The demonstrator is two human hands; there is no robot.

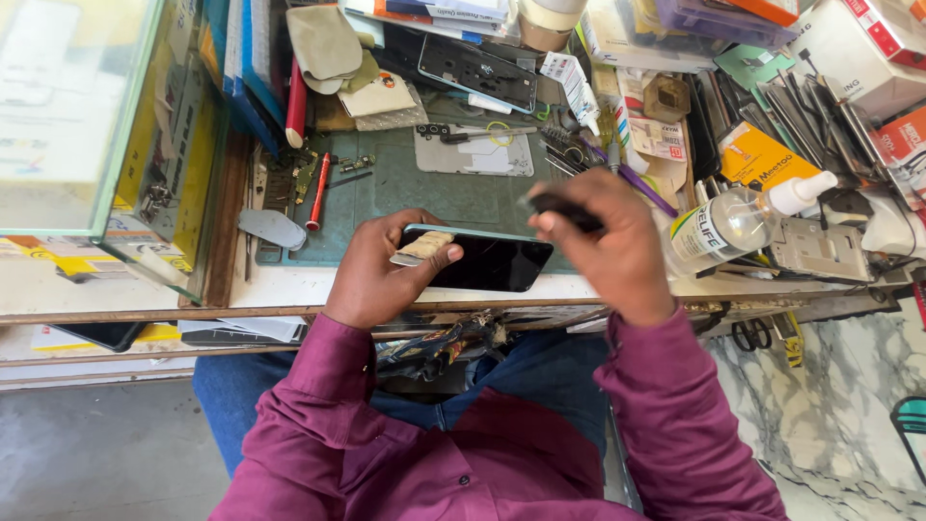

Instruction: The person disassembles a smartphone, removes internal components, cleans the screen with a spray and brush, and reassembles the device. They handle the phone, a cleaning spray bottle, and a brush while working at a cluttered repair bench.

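Cluttered repair surface (pixel 289 286); green mat (pixel 424 188) centred. Left hand (pixel 381 270) grips a dark phone (pixel 487 262); right hand (pixel 608 241) is closed on a black tool (pixel 564 205).

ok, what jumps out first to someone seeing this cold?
The dark glossy smartphone with a pale teal edge, held flat at the near edge of the bench by the left hand, thumb wrapped in a beige bandage. The right hand grips a small black tool over the phone's right end. To the right lies a clear plastic spray bottle with a white nozzle amid heavy clutter.
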